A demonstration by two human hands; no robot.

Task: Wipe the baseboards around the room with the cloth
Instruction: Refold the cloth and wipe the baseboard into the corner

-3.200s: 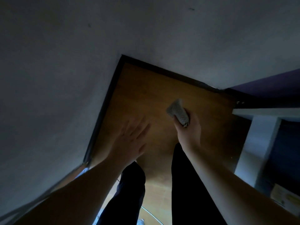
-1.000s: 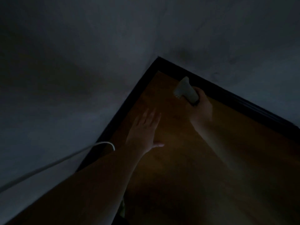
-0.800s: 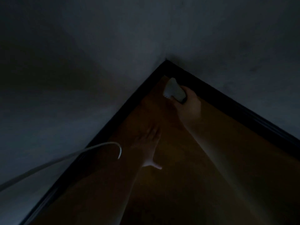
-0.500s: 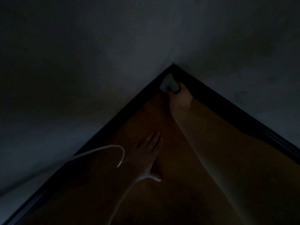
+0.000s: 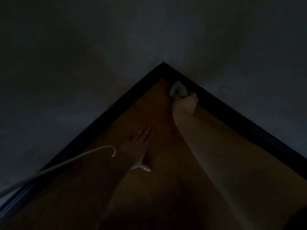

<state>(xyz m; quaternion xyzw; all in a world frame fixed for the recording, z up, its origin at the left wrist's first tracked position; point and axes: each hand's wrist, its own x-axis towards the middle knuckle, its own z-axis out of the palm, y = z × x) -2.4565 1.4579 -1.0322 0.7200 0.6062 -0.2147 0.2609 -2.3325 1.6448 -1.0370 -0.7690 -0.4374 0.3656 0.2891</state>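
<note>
The cloth [image 5: 178,89] is bunched in the right hand [image 5: 184,105], whose fingers curl tight around it so its free end presses the dark baseboard [image 5: 232,113] just right of the room's corner. The left hand [image 5: 138,146] lies flat on the wooden floor [image 5: 166,188], fingers straight and holding nothing, probably as a prop for the low reach, beside a white cable [image 5: 66,161].

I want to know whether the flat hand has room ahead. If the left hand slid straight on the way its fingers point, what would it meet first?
Probably bare brown wooden floor, then the dark baseboard near the corner; depth is unclear in the dim light.
</note>
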